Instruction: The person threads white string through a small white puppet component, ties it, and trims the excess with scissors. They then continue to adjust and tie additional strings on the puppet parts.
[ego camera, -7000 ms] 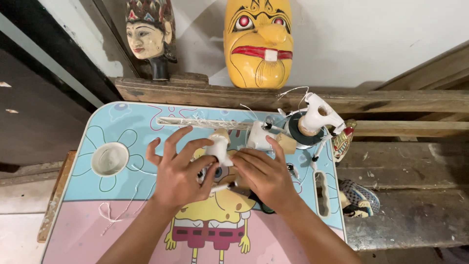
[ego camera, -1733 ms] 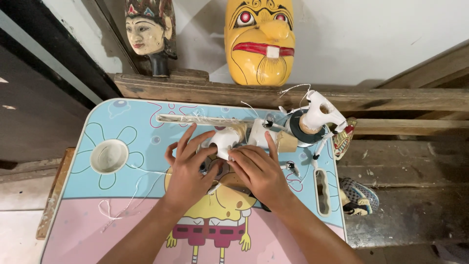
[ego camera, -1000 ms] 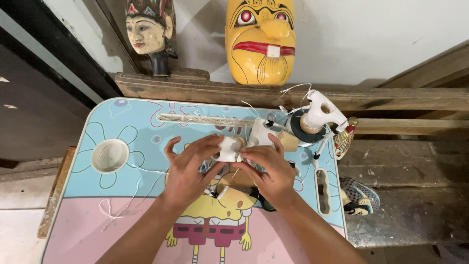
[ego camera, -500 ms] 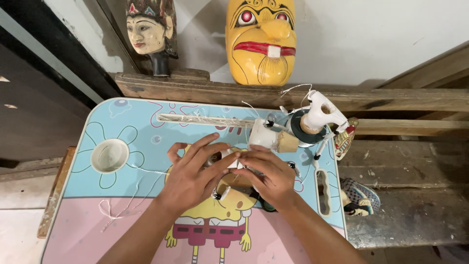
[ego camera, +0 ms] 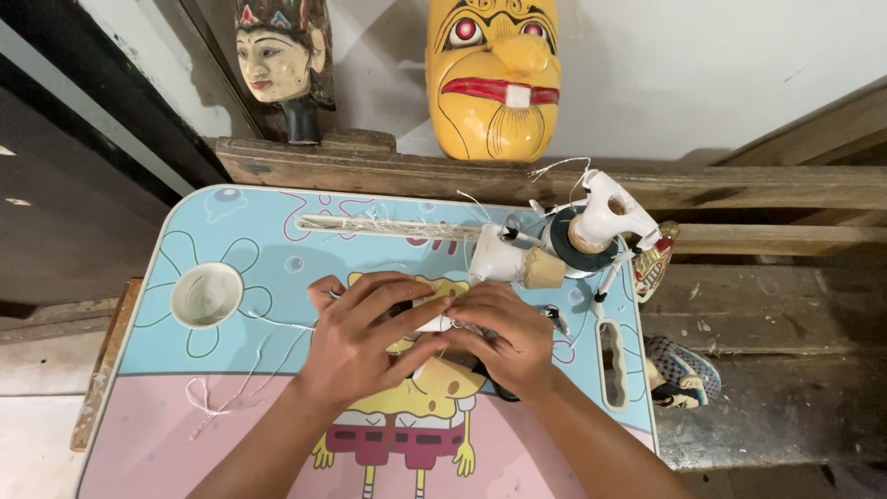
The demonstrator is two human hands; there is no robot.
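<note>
Small white puppet piece (ego camera: 434,319), mostly hidden between 2 hands, lying low on the cartoon-printed surface (ego camera: 277,231); thin white string (ego camera: 249,365) trailing left from it in loose loops.

Both hands (ego camera: 434,337) on white piece (ego camera: 432,319), cartoon table (ego camera: 277,231)

Head cam only, looks steeply down, close over small table (ego camera: 185,397).

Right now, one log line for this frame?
left hand: on white puppet part | right hand: same part | white string: loose on cartoon table
</note>
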